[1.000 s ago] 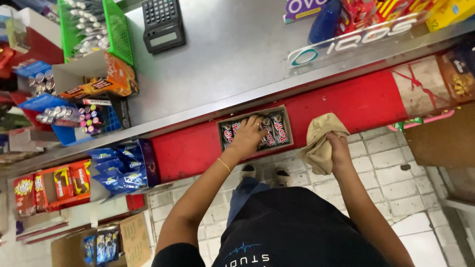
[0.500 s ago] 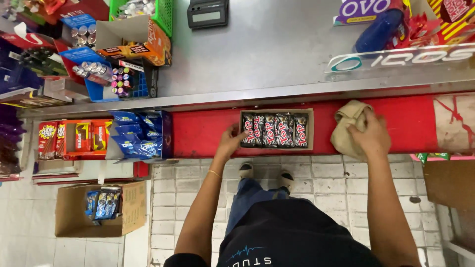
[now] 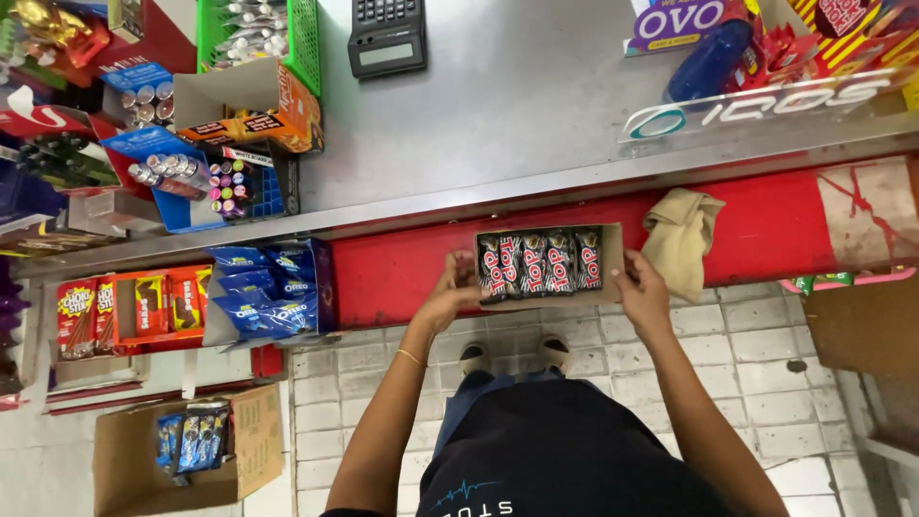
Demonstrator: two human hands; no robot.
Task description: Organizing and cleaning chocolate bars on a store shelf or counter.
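- while the cardboard box (image 3: 549,262) of dark snack packets rests against the red front of the counter (image 3: 747,225), the two hands grip it from either side: the left hand (image 3: 458,290) closed on its left end, the right hand (image 3: 639,287) closed on its right end.
- the box sits between the hands, just below the counter's metal edge, with four dark wrappers with red and white print standing side by side inside it.
- half a second ago the right hand pressed the beige cloth (image 3: 682,236) against the red front; now the cloth hangs there alone, just right of the box, and the right hand has come over to the box's end.
- the left hand was at the box's left edge then too, and is there yet.
- on the grey counter top a black calculator (image 3: 387,35) lies near the far edge, and a green basket (image 3: 304,38) stands left of it.
- an orange carton (image 3: 251,107) sits below the basket, with a blue tray of small round-capped items (image 3: 225,182) beneath it.
- blue biscuit packets (image 3: 263,292) fill a display left of the red front, beside red and yellow snack packets (image 3: 124,308).
- a purple carton (image 3: 682,21) stands at the far right of the counter.
- an open brown box (image 3: 129,464) with blue packets sits on the tiled floor (image 3: 766,383).
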